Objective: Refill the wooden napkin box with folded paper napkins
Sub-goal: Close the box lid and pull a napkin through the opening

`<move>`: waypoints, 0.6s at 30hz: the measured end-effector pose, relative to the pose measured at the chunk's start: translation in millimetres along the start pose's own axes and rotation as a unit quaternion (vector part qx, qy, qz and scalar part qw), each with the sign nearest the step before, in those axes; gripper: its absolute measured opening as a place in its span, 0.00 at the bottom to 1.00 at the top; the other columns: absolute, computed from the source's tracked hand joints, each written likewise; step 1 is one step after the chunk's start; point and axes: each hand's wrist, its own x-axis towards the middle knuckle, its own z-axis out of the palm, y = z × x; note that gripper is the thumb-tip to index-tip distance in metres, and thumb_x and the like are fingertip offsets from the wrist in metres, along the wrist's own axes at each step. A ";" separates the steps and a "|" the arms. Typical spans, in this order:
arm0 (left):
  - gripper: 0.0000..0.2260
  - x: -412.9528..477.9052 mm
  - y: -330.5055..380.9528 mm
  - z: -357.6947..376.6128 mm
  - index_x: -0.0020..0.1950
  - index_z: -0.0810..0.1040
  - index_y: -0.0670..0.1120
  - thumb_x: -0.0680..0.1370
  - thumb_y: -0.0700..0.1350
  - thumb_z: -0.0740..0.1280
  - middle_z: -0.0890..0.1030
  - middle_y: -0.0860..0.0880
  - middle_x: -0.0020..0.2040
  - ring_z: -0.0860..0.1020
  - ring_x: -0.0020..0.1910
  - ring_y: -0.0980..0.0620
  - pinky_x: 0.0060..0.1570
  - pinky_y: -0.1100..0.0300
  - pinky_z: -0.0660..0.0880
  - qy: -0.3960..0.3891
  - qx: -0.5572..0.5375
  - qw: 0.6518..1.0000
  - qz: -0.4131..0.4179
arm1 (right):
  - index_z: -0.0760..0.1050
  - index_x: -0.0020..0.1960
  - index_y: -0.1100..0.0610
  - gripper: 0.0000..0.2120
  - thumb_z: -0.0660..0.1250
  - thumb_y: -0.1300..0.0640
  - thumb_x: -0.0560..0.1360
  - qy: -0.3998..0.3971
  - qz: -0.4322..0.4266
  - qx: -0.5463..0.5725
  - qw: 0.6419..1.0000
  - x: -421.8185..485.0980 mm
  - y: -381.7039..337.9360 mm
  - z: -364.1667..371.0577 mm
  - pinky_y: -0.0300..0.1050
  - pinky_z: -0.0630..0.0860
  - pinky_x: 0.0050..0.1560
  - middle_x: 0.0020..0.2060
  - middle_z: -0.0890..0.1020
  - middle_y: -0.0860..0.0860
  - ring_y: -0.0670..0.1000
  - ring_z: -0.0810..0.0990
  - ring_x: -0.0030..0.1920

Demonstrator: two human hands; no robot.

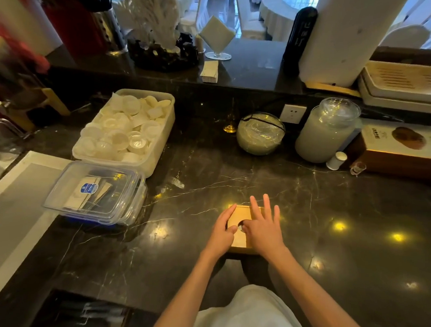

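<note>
Fingers [267, 205] of right hand [263, 229] spread flat on box [239, 215] lid; left hand [222, 233] curled at box's left edge, thumb near lid hole. I see box mid-counter [310, 208], nothing lifted.

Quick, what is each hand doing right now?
Left hand: open, resting on the wooden napkin box, gripping nothing visible.
Right hand: open, fingers spread flat on the box lid, holding nothing.
</note>
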 end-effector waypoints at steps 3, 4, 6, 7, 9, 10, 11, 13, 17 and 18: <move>0.28 1.0 -1.9 -0.4 0.76 0.61 0.60 0.81 0.36 0.60 0.59 0.52 0.78 0.58 0.77 0.50 0.75 0.45 0.61 -0.006 0.000 1.000 0.004 | 0.81 0.55 0.45 0.09 0.64 0.48 0.79 0.009 0.005 -0.007 1.000 -3.4 -3.2 -1.9 0.66 0.36 0.74 0.80 0.46 0.54 0.63 0.32 0.76; 0.28 1.5 -2.5 -0.2 0.76 0.61 0.60 0.81 0.36 0.60 0.59 0.52 0.79 0.58 0.77 0.50 0.75 0.45 0.61 -0.006 0.002 1.000 0.006 | 0.81 0.55 0.46 0.09 0.65 0.49 0.78 0.013 0.005 -0.005 1.000 -4.6 -3.7 -2.1 0.66 0.36 0.74 0.80 0.47 0.54 0.62 0.33 0.76; 0.28 1.3 -2.6 0.2 0.76 0.61 0.61 0.81 0.36 0.60 0.58 0.52 0.79 0.57 0.78 0.50 0.75 0.46 0.60 -0.004 0.006 1.000 0.005 | 0.81 0.55 0.46 0.08 0.67 0.50 0.77 0.022 0.004 0.002 1.000 -6.7 -3.7 -2.5 0.64 0.38 0.75 0.80 0.50 0.54 0.61 0.35 0.77; 0.28 0.8 -2.4 0.3 0.76 0.61 0.61 0.81 0.36 0.60 0.58 0.52 0.79 0.57 0.78 0.50 0.75 0.46 0.60 -0.003 0.006 1.000 0.004 | 0.82 0.55 0.46 0.09 0.68 0.50 0.77 0.030 0.002 0.008 1.000 -7.4 -3.2 -3.0 0.63 0.39 0.76 0.79 0.51 0.54 0.60 0.36 0.78; 0.28 -0.2 -1.6 0.0 0.76 0.61 0.60 0.81 0.36 0.59 0.58 0.52 0.79 0.56 0.78 0.50 0.75 0.46 0.60 -0.004 0.005 1.000 0.003 | 0.81 0.56 0.47 0.09 0.68 0.49 0.77 0.047 -0.003 0.025 0.999 -7.7 -1.9 -4.6 0.60 0.41 0.77 0.79 0.54 0.54 0.59 0.40 0.79; 0.27 -0.5 -1.1 -0.2 0.76 0.61 0.60 0.81 0.36 0.59 0.58 0.51 0.79 0.56 0.78 0.49 0.75 0.46 0.59 -0.004 0.005 1.000 0.003 | 0.81 0.56 0.47 0.10 0.67 0.48 0.77 0.054 -0.004 0.037 0.998 -7.3 -0.7 -5.3 0.58 0.41 0.76 0.79 0.56 0.53 0.58 0.41 0.79; 0.27 -0.8 -1.2 -0.5 0.76 0.61 0.60 0.82 0.36 0.59 0.57 0.51 0.79 0.56 0.78 0.49 0.75 0.47 0.59 -0.005 0.007 1.000 0.003 | 0.81 0.55 0.48 0.09 0.67 0.48 0.77 0.058 -0.003 0.052 0.997 -6.8 1.0 -5.8 0.57 0.41 0.76 0.78 0.57 0.53 0.57 0.42 0.79; 0.27 -1.0 -1.3 -0.6 0.76 0.61 0.60 0.82 0.36 0.59 0.57 0.51 0.79 0.56 0.78 0.49 0.75 0.47 0.59 -0.004 0.013 1.000 0.005 | 0.81 0.52 0.49 0.08 0.67 0.49 0.76 0.061 -0.003 0.086 0.994 -6.3 7.0 -4.0 0.56 0.45 0.77 0.78 0.60 0.52 0.56 0.44 0.79; 0.24 -0.3 -2.3 -0.5 0.74 0.65 0.58 0.82 0.37 0.59 0.59 0.51 0.78 0.57 0.77 0.50 0.74 0.49 0.59 -0.003 0.032 0.999 0.012 | 0.79 0.48 0.48 0.02 0.68 0.53 0.77 0.072 -0.014 0.194 0.978 -15.5 27.7 5.1 0.48 0.55 0.74 0.77 0.63 0.49 0.51 0.48 0.79; 0.23 0.6 -2.4 -0.9 0.73 0.66 0.58 0.82 0.37 0.59 0.60 0.51 0.78 0.58 0.77 0.50 0.73 0.50 0.60 -0.005 0.037 0.999 0.015 | 0.79 0.48 0.48 0.02 0.68 0.53 0.77 0.077 -0.019 0.220 0.972 -19.7 32.4 7.7 0.46 0.55 0.72 0.76 0.64 0.48 0.50 0.50 0.79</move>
